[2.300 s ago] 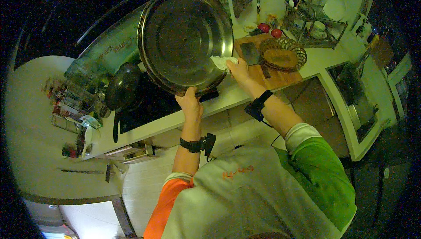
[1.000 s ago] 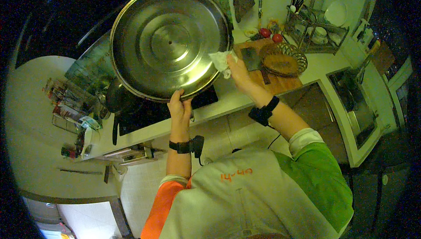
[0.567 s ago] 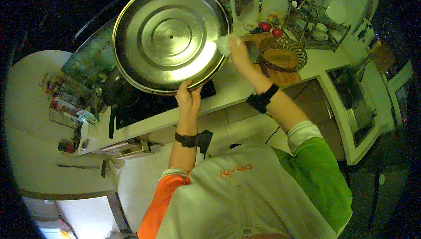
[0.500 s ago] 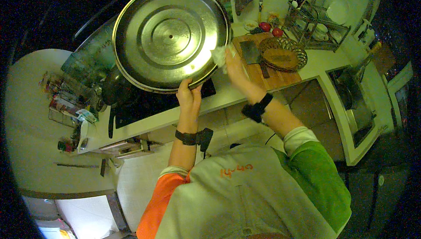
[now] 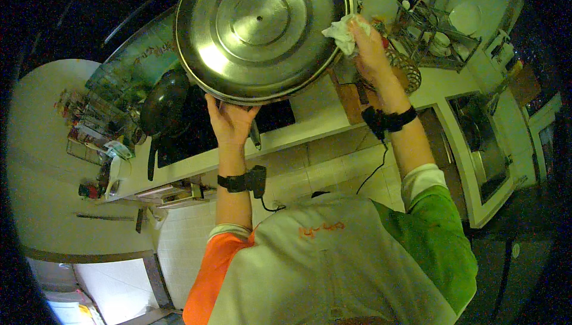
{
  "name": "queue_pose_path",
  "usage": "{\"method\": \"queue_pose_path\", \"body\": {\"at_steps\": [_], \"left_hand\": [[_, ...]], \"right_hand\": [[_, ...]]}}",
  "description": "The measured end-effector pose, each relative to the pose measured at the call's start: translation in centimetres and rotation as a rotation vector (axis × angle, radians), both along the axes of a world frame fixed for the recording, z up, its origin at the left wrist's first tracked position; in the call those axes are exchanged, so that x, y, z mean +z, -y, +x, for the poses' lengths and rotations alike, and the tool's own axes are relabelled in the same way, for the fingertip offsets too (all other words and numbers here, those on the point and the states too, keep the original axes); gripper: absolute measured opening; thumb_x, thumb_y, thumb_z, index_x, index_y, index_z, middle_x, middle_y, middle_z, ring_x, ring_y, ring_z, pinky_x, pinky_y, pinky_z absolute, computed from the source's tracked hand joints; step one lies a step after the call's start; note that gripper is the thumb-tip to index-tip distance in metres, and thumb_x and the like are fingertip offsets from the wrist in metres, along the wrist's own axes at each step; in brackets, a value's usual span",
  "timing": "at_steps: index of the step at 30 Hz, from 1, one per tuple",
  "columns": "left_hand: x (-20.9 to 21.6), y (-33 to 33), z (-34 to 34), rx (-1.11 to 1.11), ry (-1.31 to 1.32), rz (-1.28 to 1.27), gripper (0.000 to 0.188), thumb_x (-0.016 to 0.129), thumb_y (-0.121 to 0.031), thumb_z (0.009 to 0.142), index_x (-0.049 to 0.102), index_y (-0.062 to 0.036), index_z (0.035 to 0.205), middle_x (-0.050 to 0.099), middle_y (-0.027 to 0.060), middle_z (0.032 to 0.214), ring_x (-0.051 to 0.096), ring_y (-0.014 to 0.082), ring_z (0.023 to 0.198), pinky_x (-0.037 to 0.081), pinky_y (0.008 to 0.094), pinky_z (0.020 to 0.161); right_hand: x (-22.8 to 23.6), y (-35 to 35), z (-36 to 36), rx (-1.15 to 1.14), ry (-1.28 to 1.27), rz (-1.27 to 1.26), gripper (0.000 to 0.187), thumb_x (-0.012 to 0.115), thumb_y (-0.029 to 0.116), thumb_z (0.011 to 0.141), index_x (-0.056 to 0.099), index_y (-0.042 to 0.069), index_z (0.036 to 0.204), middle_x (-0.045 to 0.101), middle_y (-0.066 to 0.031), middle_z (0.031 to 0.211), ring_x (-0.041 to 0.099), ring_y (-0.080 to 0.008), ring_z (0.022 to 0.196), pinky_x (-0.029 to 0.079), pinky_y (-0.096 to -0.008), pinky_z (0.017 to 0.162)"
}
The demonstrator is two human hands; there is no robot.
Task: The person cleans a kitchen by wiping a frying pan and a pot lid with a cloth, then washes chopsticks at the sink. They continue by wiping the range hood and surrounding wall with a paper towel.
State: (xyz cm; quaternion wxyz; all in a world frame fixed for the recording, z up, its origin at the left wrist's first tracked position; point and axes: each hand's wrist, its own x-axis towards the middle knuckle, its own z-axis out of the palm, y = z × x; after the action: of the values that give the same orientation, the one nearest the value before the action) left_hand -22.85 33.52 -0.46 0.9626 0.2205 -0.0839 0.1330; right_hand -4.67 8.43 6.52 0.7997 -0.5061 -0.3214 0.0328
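Looking down over the person's shoulders, as the head view does, I see a wide metal lid [image 5: 238,62] held up in the air above the counter [image 5: 316,110], partly hiding the black cooktop [image 5: 196,147]. Its broad face is turned up toward the wearer. The left hand [image 5: 232,125] has it by the lower edge, digits spread apart along the rim; how far the fingers reach behind, I cannot tell. The right hand [image 5: 368,48] pinches a crumpled white cloth [image 5: 342,34], which overlaps the lid's right edge; how firmly it presses, if at all, I can't make out.

I'd judge the lid stiff and tough rather than fragile, fairly light for its breadth but awkward, likely to swing if gripped at one spot. The polished face looks slippery, so the raised rim seems the best hold, ideally from opposite sides. The cloth should be limp and nearly weightless, easily bunched anywhere.

The metal shines, stepped in concentric rings around a small dark spot at the centre, with a bright glare at lower left. Beyond it I notice a dark, rounded wok [image 5: 165,104], an openwork basket [image 5: 411,77] with curved, looped sides, and a flat wooden board [image 5: 350,103].
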Motion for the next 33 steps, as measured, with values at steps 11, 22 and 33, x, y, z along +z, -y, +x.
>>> {"method": "queue_pose_path", "body": {"at_steps": [11, 22, 33], "left_hand": [[-2.5, 1.1, 1.1, 0.267, -0.491, 0.197, 0.017, 0.058, -0.001, 0.079, 0.055, 0.0064, 0.094, 0.06, 0.0157, 0.089, 0.063, 0.0251, 0.072, 0.056, 0.0343, 0.056], [-2.3, 5.2, 5.5, 0.405, -0.384, 0.266, 0.018, 0.056, 0.0, 0.083, 0.054, 0.0081, 0.099, 0.054, 0.0156, 0.107, 0.059, 0.0268, 0.093, 0.054, 0.0423, 0.083], [-6.2, 1.2, 2.4, 0.456, -0.577, 0.275, 0.019, 0.061, -0.01, 0.084, 0.058, 0.0023, 0.097, 0.06, 0.0125, 0.099, 0.061, 0.0247, 0.092, 0.056, 0.0388, 0.078]], "right_hand": [[-4.4, -2.8, 1.6, -0.306, -0.047, 0.066, 0.03, 0.046, 0.031, 0.098, 0.055, 0.005, 0.111, 0.062, -0.0059, 0.101, 0.057, -0.0155, 0.088, 0.045, -0.029, 0.079], [-11.5, -10.3, -9.7, -0.099, -0.223, -0.017, 0.027, 0.04, 0.03, 0.1, 0.049, 0.007, 0.112, 0.054, -0.0016, 0.096, 0.05, -0.01, 0.085, 0.042, -0.0262, 0.075], [-10.4, 1.9, -6.0, 0.611, -0.812, 0.267, 0.054, 0.045, 0.045, 0.094, 0.045, 0.004, 0.128, 0.054, -0.0113, 0.121, 0.053, -0.0248, 0.105, 0.044, -0.0402, 0.087]]}}
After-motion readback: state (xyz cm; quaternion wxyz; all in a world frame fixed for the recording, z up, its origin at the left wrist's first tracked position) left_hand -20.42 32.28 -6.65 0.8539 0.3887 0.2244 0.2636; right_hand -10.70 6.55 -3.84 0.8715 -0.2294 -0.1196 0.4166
